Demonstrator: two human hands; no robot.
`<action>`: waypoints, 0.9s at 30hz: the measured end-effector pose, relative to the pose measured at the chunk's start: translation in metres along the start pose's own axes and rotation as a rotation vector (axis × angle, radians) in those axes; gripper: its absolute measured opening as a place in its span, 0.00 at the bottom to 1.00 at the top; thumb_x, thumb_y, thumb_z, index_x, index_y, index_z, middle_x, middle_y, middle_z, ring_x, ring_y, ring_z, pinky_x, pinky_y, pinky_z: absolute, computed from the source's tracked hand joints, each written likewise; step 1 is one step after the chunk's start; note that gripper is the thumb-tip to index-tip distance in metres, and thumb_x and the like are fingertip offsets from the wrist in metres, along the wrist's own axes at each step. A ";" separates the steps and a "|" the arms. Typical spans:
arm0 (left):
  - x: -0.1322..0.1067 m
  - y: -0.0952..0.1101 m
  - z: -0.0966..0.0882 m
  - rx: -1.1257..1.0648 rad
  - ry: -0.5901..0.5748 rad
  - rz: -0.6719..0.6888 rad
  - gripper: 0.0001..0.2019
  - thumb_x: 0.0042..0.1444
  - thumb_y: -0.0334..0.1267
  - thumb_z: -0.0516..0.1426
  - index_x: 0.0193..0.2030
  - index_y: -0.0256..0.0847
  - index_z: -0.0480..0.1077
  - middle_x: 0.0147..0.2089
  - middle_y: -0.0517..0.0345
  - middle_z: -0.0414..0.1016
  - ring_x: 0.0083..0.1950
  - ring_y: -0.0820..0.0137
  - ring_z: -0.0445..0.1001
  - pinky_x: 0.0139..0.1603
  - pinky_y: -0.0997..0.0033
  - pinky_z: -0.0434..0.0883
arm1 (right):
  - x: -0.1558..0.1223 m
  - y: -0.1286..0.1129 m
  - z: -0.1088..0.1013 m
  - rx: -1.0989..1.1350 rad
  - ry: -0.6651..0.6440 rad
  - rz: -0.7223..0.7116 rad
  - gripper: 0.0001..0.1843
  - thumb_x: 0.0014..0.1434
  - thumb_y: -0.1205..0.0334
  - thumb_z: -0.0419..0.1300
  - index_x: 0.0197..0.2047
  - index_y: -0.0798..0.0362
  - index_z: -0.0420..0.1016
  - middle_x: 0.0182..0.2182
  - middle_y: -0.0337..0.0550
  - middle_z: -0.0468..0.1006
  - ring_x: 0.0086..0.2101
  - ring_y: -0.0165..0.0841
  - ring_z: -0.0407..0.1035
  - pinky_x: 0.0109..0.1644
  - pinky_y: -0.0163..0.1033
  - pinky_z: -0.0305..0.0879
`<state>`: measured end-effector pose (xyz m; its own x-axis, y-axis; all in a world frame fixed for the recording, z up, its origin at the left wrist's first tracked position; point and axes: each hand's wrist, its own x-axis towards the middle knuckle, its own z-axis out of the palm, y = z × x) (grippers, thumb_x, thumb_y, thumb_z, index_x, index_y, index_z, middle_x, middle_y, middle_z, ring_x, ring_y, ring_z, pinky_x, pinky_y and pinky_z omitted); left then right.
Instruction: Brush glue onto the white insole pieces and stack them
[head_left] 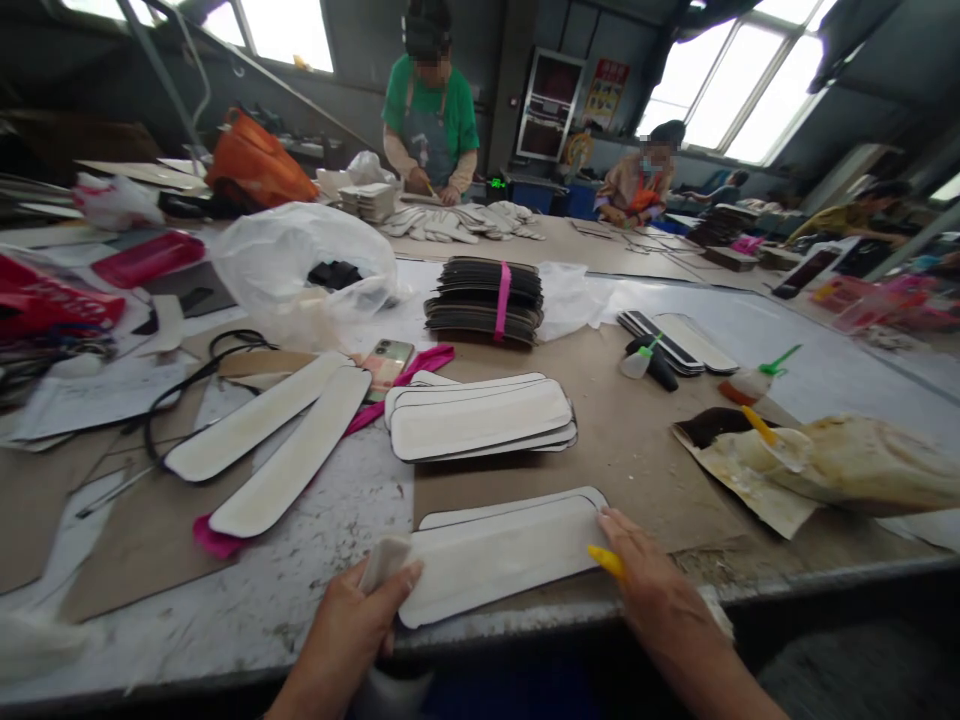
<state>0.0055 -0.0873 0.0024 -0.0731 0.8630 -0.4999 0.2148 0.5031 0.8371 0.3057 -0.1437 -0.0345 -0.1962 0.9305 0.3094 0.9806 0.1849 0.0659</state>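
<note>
A long off-white panel with rounded corners (502,560) lies near the table's front edge, overlapping a similar panel (517,507) behind it. My left hand (349,620) is closed at its left end, thumb against a small pale folded piece (387,562) that may be cloth or card. At the panel's right end rests my right hand (649,580), fingertips on its edge. A yellow pointed tool (606,561) sticks out from under that hand; the rest of it is hidden. Just beyond lies a stack of similar panels (480,420).
Two more panels (292,450) lie left, by a phone (386,362). A pink-banded dark stack (484,300) stands behind. To the right are a stained bag (862,465), a green-tipped bottle (754,380) and several dark-edged pieces (679,342). Co-workers (431,120) work across the table.
</note>
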 end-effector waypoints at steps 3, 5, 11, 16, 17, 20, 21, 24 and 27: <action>0.000 0.001 -0.008 -0.117 -0.077 0.005 0.17 0.41 0.50 0.60 0.20 0.38 0.62 0.13 0.68 0.57 0.15 0.79 0.53 0.17 0.79 0.50 | 0.010 0.007 0.001 0.215 0.002 0.205 0.21 0.57 0.65 0.43 0.48 0.61 0.70 0.44 0.56 0.76 0.45 0.41 0.71 0.47 0.44 0.69; 0.000 0.001 -0.012 -0.167 -0.110 0.003 0.18 0.41 0.50 0.60 0.21 0.37 0.63 0.14 0.68 0.58 0.16 0.80 0.54 0.17 0.79 0.51 | 0.018 0.006 -0.002 0.379 -0.084 0.405 0.23 0.58 0.55 0.43 0.48 0.59 0.70 0.42 0.53 0.77 0.42 0.42 0.72 0.44 0.43 0.70; 0.000 -0.004 -0.021 -0.212 -0.149 -0.013 0.18 0.44 0.51 0.60 0.22 0.36 0.64 0.13 0.66 0.60 0.16 0.79 0.55 0.19 0.79 0.52 | 0.043 -0.014 -0.034 0.666 -0.328 0.864 0.24 0.51 0.43 0.48 0.36 0.54 0.70 0.13 0.35 0.68 0.16 0.34 0.66 0.22 0.37 0.62; 0.000 -0.006 -0.022 -0.163 -0.108 -0.009 0.16 0.42 0.48 0.61 0.24 0.36 0.65 0.14 0.67 0.60 0.17 0.78 0.57 0.19 0.78 0.55 | 0.057 -0.033 -0.056 0.689 -0.235 0.885 0.18 0.51 0.45 0.48 0.31 0.51 0.67 0.09 0.31 0.61 0.14 0.32 0.61 0.23 0.37 0.57; 0.000 -0.005 -0.021 -0.137 -0.085 -0.002 0.16 0.42 0.48 0.61 0.23 0.36 0.64 0.13 0.68 0.59 0.17 0.78 0.56 0.19 0.78 0.54 | 0.058 -0.036 -0.058 0.673 -0.241 0.878 0.17 0.52 0.45 0.48 0.29 0.50 0.66 0.09 0.31 0.61 0.14 0.33 0.61 0.24 0.38 0.57; -0.001 -0.004 -0.017 -0.076 -0.040 0.027 0.15 0.42 0.48 0.59 0.21 0.39 0.62 0.12 0.69 0.57 0.16 0.78 0.55 0.18 0.78 0.54 | 0.057 -0.039 -0.060 0.585 -0.259 0.875 0.18 0.53 0.43 0.48 0.26 0.48 0.66 0.09 0.34 0.65 0.16 0.36 0.64 0.26 0.39 0.58; -0.002 -0.003 -0.016 -0.067 -0.029 0.032 0.15 0.43 0.48 0.59 0.21 0.39 0.61 0.12 0.69 0.56 0.16 0.78 0.55 0.18 0.78 0.54 | 0.056 -0.040 -0.060 0.557 -0.248 0.867 0.18 0.52 0.43 0.49 0.26 0.47 0.67 0.11 0.36 0.67 0.18 0.37 0.66 0.27 0.40 0.59; -0.003 -0.002 -0.012 -0.054 0.016 0.038 0.15 0.42 0.48 0.58 0.21 0.39 0.62 0.13 0.70 0.55 0.16 0.78 0.54 0.18 0.78 0.53 | 0.050 -0.042 -0.057 0.496 -0.177 0.808 0.17 0.53 0.43 0.50 0.29 0.45 0.70 0.17 0.38 0.74 0.24 0.40 0.71 0.28 0.40 0.61; -0.004 -0.001 -0.009 -0.035 0.061 0.051 0.15 0.40 0.48 0.58 0.20 0.39 0.61 0.12 0.70 0.55 0.15 0.78 0.53 0.18 0.78 0.53 | 0.043 -0.046 -0.053 0.451 -0.108 0.704 0.17 0.56 0.43 0.48 0.29 0.45 0.69 0.18 0.39 0.74 0.24 0.40 0.71 0.26 0.39 0.60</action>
<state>-0.0030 -0.0907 0.0057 -0.1220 0.8883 -0.4427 0.1855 0.4586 0.8690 0.2516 -0.1292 0.0261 0.4408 0.8966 0.0423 0.7861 -0.3628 -0.5004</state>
